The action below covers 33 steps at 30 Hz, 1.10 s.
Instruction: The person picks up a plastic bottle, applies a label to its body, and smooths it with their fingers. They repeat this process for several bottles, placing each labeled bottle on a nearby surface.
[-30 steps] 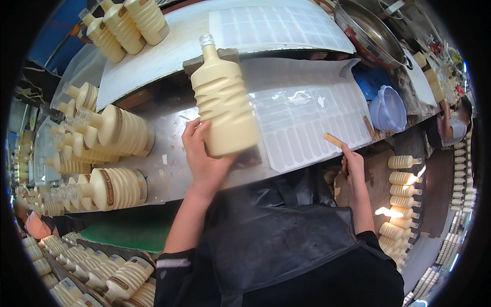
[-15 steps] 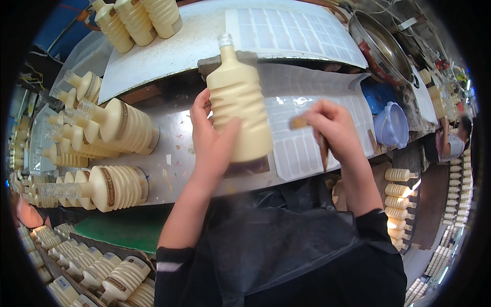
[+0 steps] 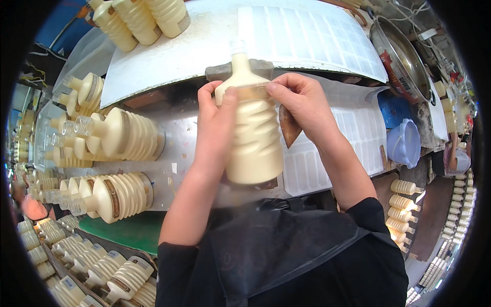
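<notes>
Evidently both hands are partly closed: the left hand (image 3: pixel 215 128) grips a cream-coloured, ribbed bottle (image 3: pixel 254 148) over the grey metal table (image 3: pixel 179 135); the right hand (image 3: pixel 306 105) pinches a thin brownish strip (image 3: pixel 251 92) across its shoulder.

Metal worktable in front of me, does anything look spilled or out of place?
A small pale scrap lies loose on the metal worktable, left of the held bottle; it looks like stray litter. No spill stands out.
</notes>
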{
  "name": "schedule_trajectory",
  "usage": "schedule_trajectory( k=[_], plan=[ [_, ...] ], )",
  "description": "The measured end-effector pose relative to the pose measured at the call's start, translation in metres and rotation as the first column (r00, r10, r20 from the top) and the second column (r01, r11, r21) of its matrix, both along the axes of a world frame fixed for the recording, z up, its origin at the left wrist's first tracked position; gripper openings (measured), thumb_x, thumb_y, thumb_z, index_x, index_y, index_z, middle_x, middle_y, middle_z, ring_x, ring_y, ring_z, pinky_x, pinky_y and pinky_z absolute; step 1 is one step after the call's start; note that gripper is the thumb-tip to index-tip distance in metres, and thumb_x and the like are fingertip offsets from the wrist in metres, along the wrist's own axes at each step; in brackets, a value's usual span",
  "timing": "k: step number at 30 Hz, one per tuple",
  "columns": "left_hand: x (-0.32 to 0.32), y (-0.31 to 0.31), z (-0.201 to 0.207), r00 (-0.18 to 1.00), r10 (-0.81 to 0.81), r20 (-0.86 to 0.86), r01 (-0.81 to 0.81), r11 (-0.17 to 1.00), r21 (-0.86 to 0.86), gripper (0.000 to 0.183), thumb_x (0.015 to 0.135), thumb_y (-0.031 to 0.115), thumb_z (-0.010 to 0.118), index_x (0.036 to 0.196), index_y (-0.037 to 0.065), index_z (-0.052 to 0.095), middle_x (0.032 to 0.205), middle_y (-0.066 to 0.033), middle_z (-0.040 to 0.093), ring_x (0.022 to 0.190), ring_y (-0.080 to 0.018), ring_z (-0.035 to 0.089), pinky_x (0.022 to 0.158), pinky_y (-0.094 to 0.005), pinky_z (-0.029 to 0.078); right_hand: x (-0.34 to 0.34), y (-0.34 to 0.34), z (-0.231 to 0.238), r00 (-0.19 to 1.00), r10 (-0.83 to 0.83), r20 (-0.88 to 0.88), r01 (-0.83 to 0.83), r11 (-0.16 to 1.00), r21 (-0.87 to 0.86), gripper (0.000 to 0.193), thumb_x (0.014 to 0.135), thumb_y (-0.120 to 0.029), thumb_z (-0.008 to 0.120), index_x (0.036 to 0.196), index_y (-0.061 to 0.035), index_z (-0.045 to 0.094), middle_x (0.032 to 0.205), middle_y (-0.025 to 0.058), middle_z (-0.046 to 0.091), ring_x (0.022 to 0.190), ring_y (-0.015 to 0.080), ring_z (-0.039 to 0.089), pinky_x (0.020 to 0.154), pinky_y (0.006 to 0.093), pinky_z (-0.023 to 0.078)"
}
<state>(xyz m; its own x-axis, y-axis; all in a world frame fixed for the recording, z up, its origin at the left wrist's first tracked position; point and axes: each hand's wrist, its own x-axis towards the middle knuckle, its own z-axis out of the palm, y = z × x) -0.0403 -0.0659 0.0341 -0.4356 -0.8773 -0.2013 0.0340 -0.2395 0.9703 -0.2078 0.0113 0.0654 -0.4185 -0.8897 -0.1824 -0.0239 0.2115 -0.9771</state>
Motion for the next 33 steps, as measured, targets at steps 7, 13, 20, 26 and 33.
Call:
schedule_trajectory(
  k=[7,13,20,26,33],
  plan=[
    [0.0,0.001,-0.011,0.994,0.017,-0.111,-0.018,1.0,-0.009,0.041,0.109,0.039,0.05,0.134,0.006,0.043,0.118,-0.0121,0.059,0.106,-0.0156,0.057,0.093,-0.0315,0.049,0.001,-0.004,-0.007,0.999,-0.015,0.031,0.017,0.998,-0.06,0.022,0.094,-0.023,0.076,0.091,-0.0033,0.067,0.08,-0.0018,0.065,0.07,0.0023,0.056,0.062,0.0201,0.045],
    [0.001,0.001,-0.016,0.996,0.0,-0.09,-0.004,0.998,-0.055,0.037,0.112,0.037,0.044,0.133,0.006,0.043,0.119,-0.0109,0.059,0.108,-0.015,0.055,0.096,-0.0312,0.047,-0.001,-0.004,-0.015,0.997,-0.011,-0.078,0.008,0.999,-0.042,0.022,0.094,-0.022,0.077,0.087,-0.0054,0.064,0.081,-0.0024,0.064,0.071,0.0019,0.055,0.062,0.0187,0.045],
    [0.005,0.0,-0.003,0.999,0.048,-0.011,-0.049,0.97,-0.237,0.04,0.112,0.034,0.043,0.137,0.002,0.044,0.123,-0.0114,0.057,0.113,-0.016,0.053,0.1,-0.0307,0.044,-0.017,-0.008,-0.023,0.971,-0.039,0.236,0.041,0.999,-0.004,0.019,0.102,-0.024,0.067,0.107,-0.0066,0.06,0.083,-0.0024,0.06,0.068,0.0022,0.051,0.059,0.0177,0.04],
    [-0.004,-0.001,0.004,0.998,0.015,0.067,0.007,0.951,-0.31,0.044,0.108,0.034,0.052,0.135,-0.001,0.046,0.127,-0.0156,0.055,0.115,-0.0206,0.054,0.102,-0.034,0.044,-0.003,-0.006,-0.024,0.995,0.081,-0.053,-0.087,0.989,-0.12,0.033,0.101,-0.029,0.067,0.119,-0.0028,0.057,0.087,-0.0012,0.061,0.078,0.0032,0.054,0.067,0.0197,0.045],
    [-0.006,-0.006,-0.008,0.986,0.017,0.165,0.049,0.919,-0.392,0.048,0.104,0.036,0.057,0.132,-0.003,0.047,0.127,-0.0202,0.054,0.115,-0.0268,0.055,0.101,-0.0388,0.045,-0.001,-0.012,-0.027,0.997,0.018,-0.076,-0.023,0.998,-0.066,0.041,0.092,-0.035,0.074,0.11,-0.0007,0.06,0.082,0.0051,0.065,0.077,0.0121,0.061,0.07,0.0293,0.051]
  ],
)
